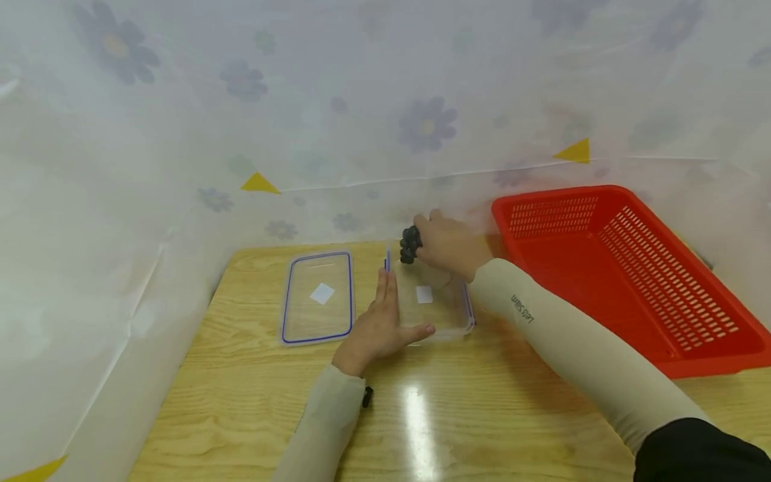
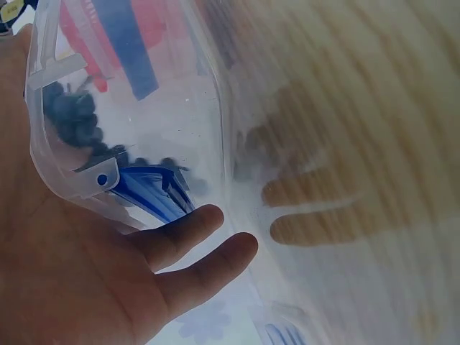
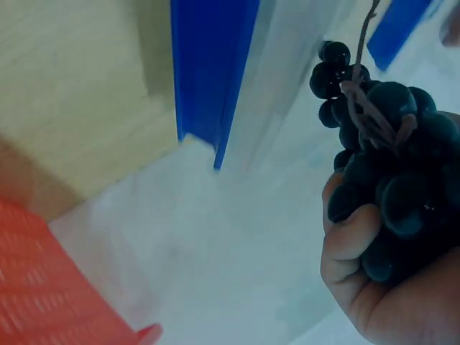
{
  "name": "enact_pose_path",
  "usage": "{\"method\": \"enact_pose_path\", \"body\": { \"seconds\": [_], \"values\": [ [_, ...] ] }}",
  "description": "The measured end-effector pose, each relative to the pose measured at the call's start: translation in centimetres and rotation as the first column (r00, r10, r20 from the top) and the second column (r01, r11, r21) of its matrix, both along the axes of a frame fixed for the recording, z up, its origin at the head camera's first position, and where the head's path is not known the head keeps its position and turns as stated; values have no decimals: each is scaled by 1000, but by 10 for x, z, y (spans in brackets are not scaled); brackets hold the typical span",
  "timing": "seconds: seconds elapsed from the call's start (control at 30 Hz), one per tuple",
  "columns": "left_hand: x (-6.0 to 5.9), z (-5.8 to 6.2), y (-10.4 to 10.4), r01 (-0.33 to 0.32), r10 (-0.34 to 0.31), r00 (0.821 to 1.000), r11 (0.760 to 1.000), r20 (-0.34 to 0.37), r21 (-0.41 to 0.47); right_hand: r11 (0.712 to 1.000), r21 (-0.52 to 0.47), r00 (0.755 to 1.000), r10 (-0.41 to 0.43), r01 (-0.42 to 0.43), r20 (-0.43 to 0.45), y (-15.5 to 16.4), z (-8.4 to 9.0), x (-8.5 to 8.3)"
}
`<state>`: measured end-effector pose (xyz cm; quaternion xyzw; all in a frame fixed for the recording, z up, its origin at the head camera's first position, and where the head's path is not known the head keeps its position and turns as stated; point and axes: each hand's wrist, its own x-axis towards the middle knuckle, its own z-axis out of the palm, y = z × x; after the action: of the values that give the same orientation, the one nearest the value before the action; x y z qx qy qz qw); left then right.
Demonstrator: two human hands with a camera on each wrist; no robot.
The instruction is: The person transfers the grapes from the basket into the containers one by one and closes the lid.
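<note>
Head view: clear plastic container (image 1: 442, 314) at table centre. Left hand (image 1: 379, 325) lies flat with straight fingers against its 9 o'clock wall. Right hand (image 1: 448, 246) grips a bunch of dark grapes (image 1: 410, 244) above the container's 12 o'clock rim. Blue-rimmed lid (image 1: 317, 296) lies at 9 o'clock, just beside the left hand. Red perforated basket (image 1: 626, 268) at 3 o'clock, near the container; bare wooden table (image 1: 482, 428) at 6 o'clock.

Left wrist view: palm and fingers (image 2: 187, 233) rest on the container wall (image 2: 144, 144); grapes (image 2: 72, 118) seen through it.

Right wrist view: fingers curl round the grapes (image 3: 388, 172); blue latch (image 3: 208, 72) at 11 o'clock, basket corner (image 3: 57, 287) at 8 o'clock.
</note>
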<state>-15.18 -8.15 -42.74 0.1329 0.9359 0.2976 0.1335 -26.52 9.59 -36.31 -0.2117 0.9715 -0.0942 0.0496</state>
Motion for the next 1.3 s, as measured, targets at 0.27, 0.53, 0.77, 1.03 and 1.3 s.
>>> {"method": "enact_pose_path", "body": {
  "seconds": [0.27, 0.53, 0.77, 1.03, 1.3],
  "values": [
    [0, 1, 2, 24, -23, 1000, 1000, -20, 6, 988, 103, 993, 112, -116, 46, -10, -20, 13],
    [0, 2, 3, 9, -9, 1000, 1000, -2, -5, 987, 92, 991, 127, -130, 34, -11, -35, 30],
    [-1, 2, 2, 13, -13, 1000, 1000, -2, -10, 965, 234, 993, 121, -117, -4, -18, -50, 46],
    [0, 3, -2, 3, -3, 1000, 1000, 8, 5, 964, 226, 987, 153, -140, -41, -25, -57, 45],
    [0, 3, -1, -1, 1, 1000, 1000, -1, 13, 954, 260, 975, 185, -149, -120, -25, -67, 45]
  ]
}}
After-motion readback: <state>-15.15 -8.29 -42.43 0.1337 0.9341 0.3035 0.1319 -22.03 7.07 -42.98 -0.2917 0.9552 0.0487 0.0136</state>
